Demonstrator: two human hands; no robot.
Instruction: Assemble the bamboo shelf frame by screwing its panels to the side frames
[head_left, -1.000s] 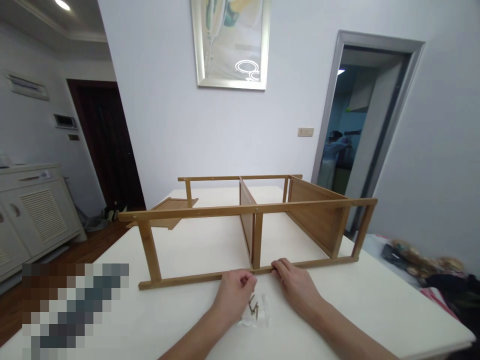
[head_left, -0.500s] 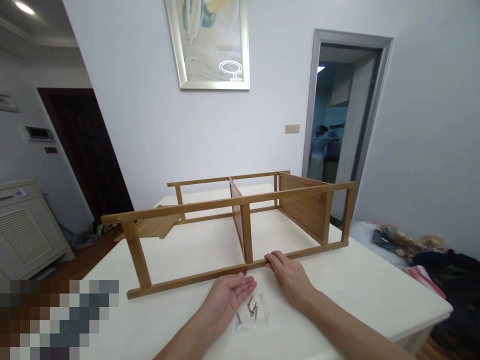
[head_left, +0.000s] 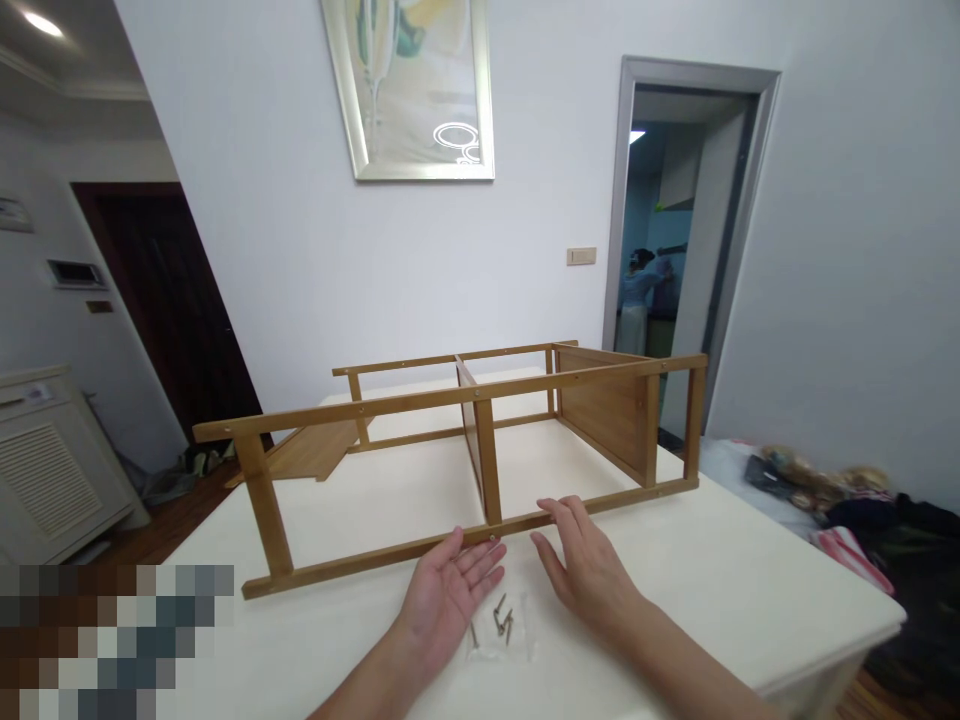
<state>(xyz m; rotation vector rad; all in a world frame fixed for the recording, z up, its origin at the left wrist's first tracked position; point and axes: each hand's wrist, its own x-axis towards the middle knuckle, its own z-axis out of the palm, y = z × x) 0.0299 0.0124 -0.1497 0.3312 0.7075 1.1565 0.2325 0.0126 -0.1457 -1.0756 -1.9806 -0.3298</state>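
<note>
A bamboo shelf frame [head_left: 480, 390] lies on its side on the white table [head_left: 712, 580], with a middle panel and a right end panel fitted. My left hand [head_left: 448, 592] rests open, palm up, just in front of the frame's near bottom rail, holding nothing I can see. My right hand [head_left: 583, 562] lies open, fingers spread, its fingertips touching that same rail to the right of the middle upright. Between my hands, several dark screws [head_left: 501, 618] lie on a small clear plastic bag.
A loose bamboo board [head_left: 307, 452] lies at the table's far left. A white cabinet [head_left: 45, 460] stands at the left, a dark door behind it. Dark bags and clutter [head_left: 840, 500] sit right of the table. A person stands in the far doorway [head_left: 641, 300].
My left hand has turned from a loose fist at the rail to open, palm up. My right hand has spread its fingers and shifted slightly. The view has swung a little to the right.
</note>
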